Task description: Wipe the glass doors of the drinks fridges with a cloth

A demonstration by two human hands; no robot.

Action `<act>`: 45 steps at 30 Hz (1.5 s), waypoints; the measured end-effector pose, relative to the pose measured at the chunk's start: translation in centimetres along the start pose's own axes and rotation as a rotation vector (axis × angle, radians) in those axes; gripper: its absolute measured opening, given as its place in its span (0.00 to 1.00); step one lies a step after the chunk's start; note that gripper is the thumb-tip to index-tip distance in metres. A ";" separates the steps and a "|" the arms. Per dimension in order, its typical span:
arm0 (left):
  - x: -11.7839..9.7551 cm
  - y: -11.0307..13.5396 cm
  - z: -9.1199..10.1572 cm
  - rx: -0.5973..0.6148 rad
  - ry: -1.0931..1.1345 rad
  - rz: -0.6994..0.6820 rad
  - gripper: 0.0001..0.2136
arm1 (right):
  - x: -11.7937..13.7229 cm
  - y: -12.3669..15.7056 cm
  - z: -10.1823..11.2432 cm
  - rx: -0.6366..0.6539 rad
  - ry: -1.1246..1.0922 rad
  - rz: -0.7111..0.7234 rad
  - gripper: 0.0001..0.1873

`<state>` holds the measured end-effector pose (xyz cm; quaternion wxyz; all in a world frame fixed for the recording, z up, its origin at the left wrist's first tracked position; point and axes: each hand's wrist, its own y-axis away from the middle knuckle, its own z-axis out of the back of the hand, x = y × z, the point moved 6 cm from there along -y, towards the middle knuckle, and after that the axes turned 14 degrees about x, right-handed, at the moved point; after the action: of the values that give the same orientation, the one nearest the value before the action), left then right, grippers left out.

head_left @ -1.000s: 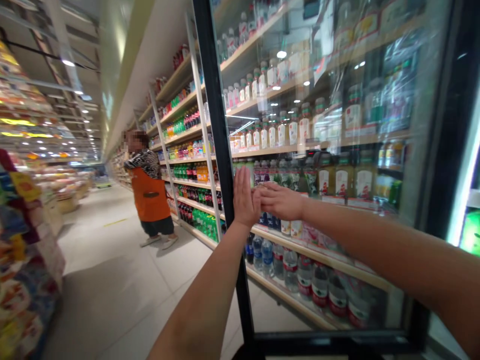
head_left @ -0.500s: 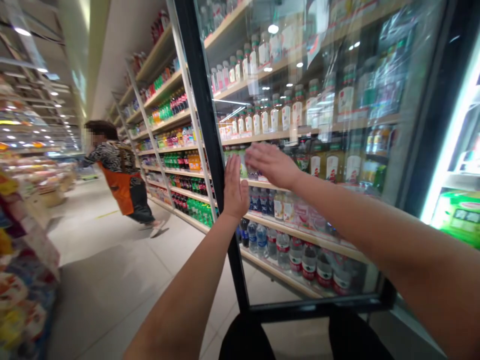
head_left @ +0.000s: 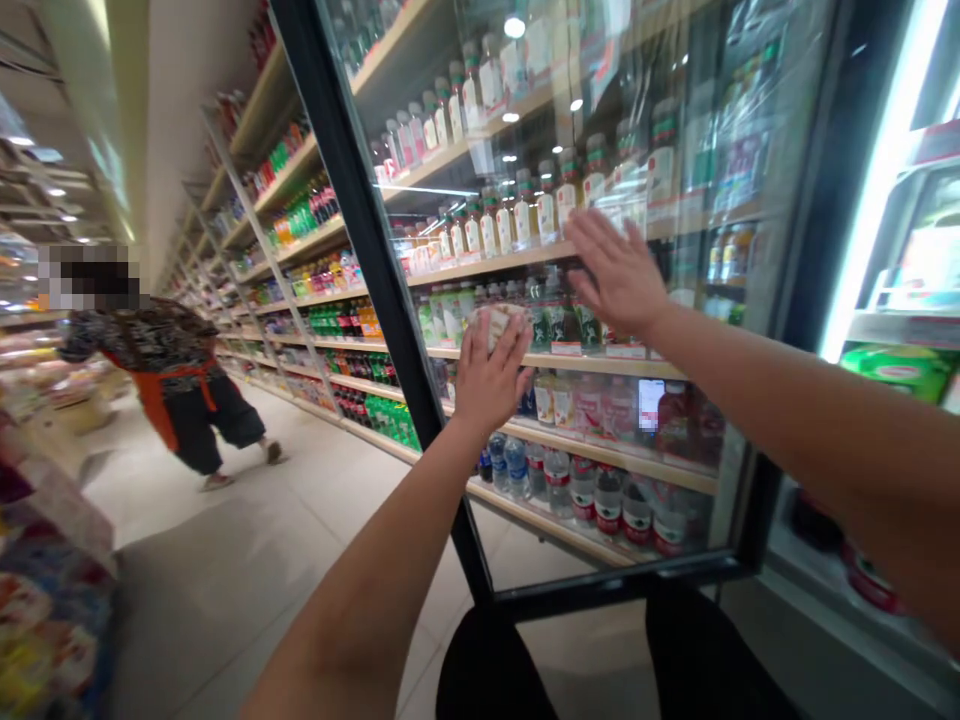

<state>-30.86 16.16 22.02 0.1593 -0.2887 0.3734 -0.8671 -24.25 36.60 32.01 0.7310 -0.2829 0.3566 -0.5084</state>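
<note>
Head view: left hand (head_left: 487, 385) near the door's left side, fingers straight, slightly parted, pointing up, laid over a pale patch (head_left: 495, 322); whether cloth or reflection, cannot tell. Right hand (head_left: 619, 275) farther right and higher, fingers spread wide, pointing up and left; contact with the pane uncertain. Both hands lie before the glass door (head_left: 555, 345), which stands swung out from the lit cooler (head_left: 915, 340) at right. Its long axis is upright, appearing slanted: black left stile (head_left: 367, 240) runs from upper left to lower right. Door top cut off; right forearm covers part of the pane. Bottles (head_left: 525, 220) show through, labels mostly illegible under glare. Farther left, a person (head_left: 176, 350), blurred.
</note>
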 end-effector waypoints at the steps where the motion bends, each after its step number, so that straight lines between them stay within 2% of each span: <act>1: 0.6 -0.4 0.4 0.011 0.004 -0.017 0.24 | -2.7 1.1 0.2 -0.045 0.005 -0.080 0.34; 3: 2.5 -2.0 1.6 0.033 0.012 -0.059 0.23 | -7.1 3.6 -0.6 -0.086 0.056 -0.210 0.35; 5: 5.4 -4.5 3.3 0.028 0.003 -0.058 0.22 | -9.4 5.6 -2.0 -0.129 0.115 -0.255 0.34; 7: 8.4 -7.0 5.1 -0.051 -0.019 0.018 0.23 | -10.0 6.8 -3.2 -0.187 0.141 -0.281 0.34; 9: 10.0 -8.4 5.7 -0.120 -0.024 0.118 0.26 | -9.8 7.2 -3.8 -0.231 0.137 -0.297 0.33; 10: 9.9 -8.6 5.5 -0.154 -0.031 0.161 0.27 | -9.6 7.2 -3.9 -0.230 0.133 -0.298 0.33; 12: 8.1 -8.1 4.0 -0.153 -0.049 0.162 0.26 | -9.2 7.0 -3.8 -0.213 0.123 -0.295 0.33; 13: 6.6 -7.7 3.0 -0.099 -0.051 0.108 0.26 | -9.1 6.9 -3.7 -0.205 0.118 -0.292 0.33; 15: 3.7 -7.2 0.9 0.143 -0.039 -0.123 0.25 | -9.0 6.9 -3.6 -0.189 0.114 -0.292 0.33; 17: 3.1 -7.4 0.8 0.300 -0.028 -0.241 0.25 | -9.1 7.0 -3.6 -0.195 0.122 -0.288 0.33; 18: 3.9 -7.8 1.6 0.299 -0.033 -0.222 0.27 | -9.2 7.1 -3.6 -0.202 0.129 -0.287 0.33; 19: 5.2 -8.5 2.7 0.243 -0.042 -0.152 0.28 | -9.2 7.1 -3.7 -0.211 0.136 -0.288 0.33; 21: 7.7 -9.0 5.0 0.029 -0.066 0.071 0.32 | -9.4 7.1 -3.8 -0.220 0.139 -0.299 0.33; 23: 8.3 -8.0 5.3 -0.090 -0.069 0.202 0.35 | -9.5 7.0 -3.9 -0.196 0.126 -0.323 0.34; 25: 6.8 -6.5 3.6 0.012 -0.054 0.133 0.37 | -9.4 7.0 -3.8 -0.158 0.112 -0.349 0.35; 27: 4.9 -5.2 1.9 0.216 -0.062 -0.015 0.38 | -9.1 7.0 -3.5 -0.122 0.101 -0.368 0.34; 29: 4.9 -4.9 2.1 0.319 -0.106 -0.047 0.36 | -8.8 7.1 -3.2 -0.095 0.087 -0.380 0.34; 31: 6.9 -5.9 4.1 0.252 -0.166 0.089 0.33 | -8.8 7.1 -3.0 -0.075 0.078 -0.397 0.34; 33: 8.8 -6.6 6.3 0.097 -0.206 0.286 0.35 | -8.9 7.1 -2.9 -0.060 0.079 -0.413 0.36; 35: 8.7 -6.3 6.4 0.055 -0.238 0.350 0.36 | -9.1 7.1 -3.0 -0.051 0.085 -0.414 0.36; 36: 7.8 -6.0 5.5 0.106 -0.237 0.305 0.37 | -9.1 7.1 -3.1 -0.050 0.087 -0.410 0.36; 39: 4.4 -4.8 2.1 0.413 -0.187 -0.031 0.35 | -9.3 7.2 -3.1 -0.044 0.084 -0.407 0.35; 40: 3.9 -4.9 1.7 0.467 -0.173 -0.112 0.34 | -9.4 7.2 -3.1 -0.033 0.081 -0.413 0.36; 41: 4.1 -5.4 2.0 0.467 -0.171 -0.136 0.34 | -9.5 7.2 -3.2 -0.019 0.080 -0.420 0.36; 42: 4.8 -6.4 2.8 0.404 -0.181 -0.102 0.34 | -9.7 7.1 -3.2 -0.003 0.082 -0.428 0.37; 45: 7.6 -9.4 5.8 0.130 -0.264 0.203 0.33 | -9.9 7.1 -3.2 0.024 0.096 -0.434 0.38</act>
<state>-33.76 15.46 35.08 0.3121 -0.3501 0.3194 -0.8234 -25.26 48.06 26.87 0.5898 -0.3200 0.3157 -0.6709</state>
